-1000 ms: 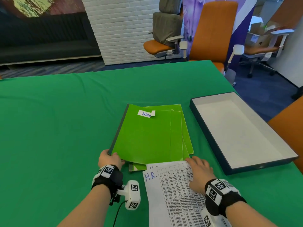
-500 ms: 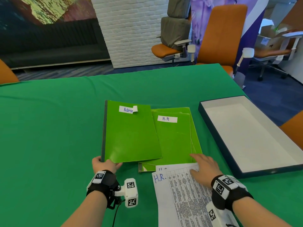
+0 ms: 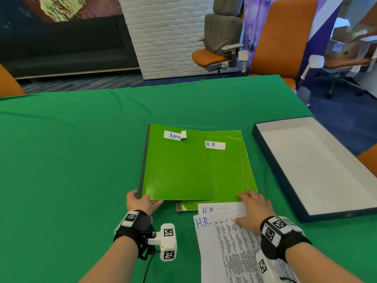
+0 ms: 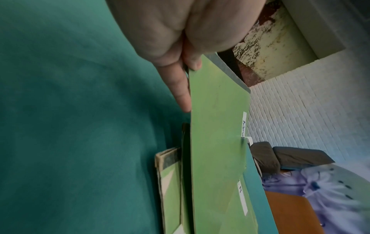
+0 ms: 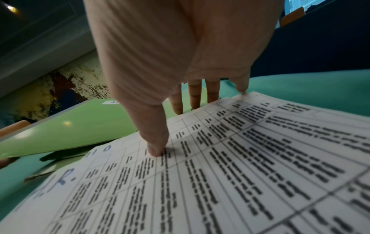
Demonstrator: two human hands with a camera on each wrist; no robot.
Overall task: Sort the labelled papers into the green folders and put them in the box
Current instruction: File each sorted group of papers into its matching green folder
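Note:
My left hand [image 3: 142,202] pinches the near-left corner of the green "Admin" folder [image 3: 175,166] [image 4: 218,142], lifted off the stack and shifted left. Under it lies a green folder labelled "H.R" [image 3: 226,170], with more green folders beneath. My right hand [image 3: 252,209] [image 5: 180,79] lies flat with straight fingers on the printed papers marked "H.R." [image 3: 230,242] [image 5: 220,174], fingertips reaching the near edge of the folder stack. The shallow dark-walled box [image 3: 277,170] with a white inside sits empty to the right.
Everything rests on a table under a green cloth [image 3: 71,160]. Orange chairs [image 3: 281,37] stand at the far and right sides. A white brick pillar [image 3: 163,33] rises behind the table.
My left hand slid the Admin folder leftward off the stack, uncovering the H.R label below. The right hand shifted forward to the folder edge while staying on the papers.

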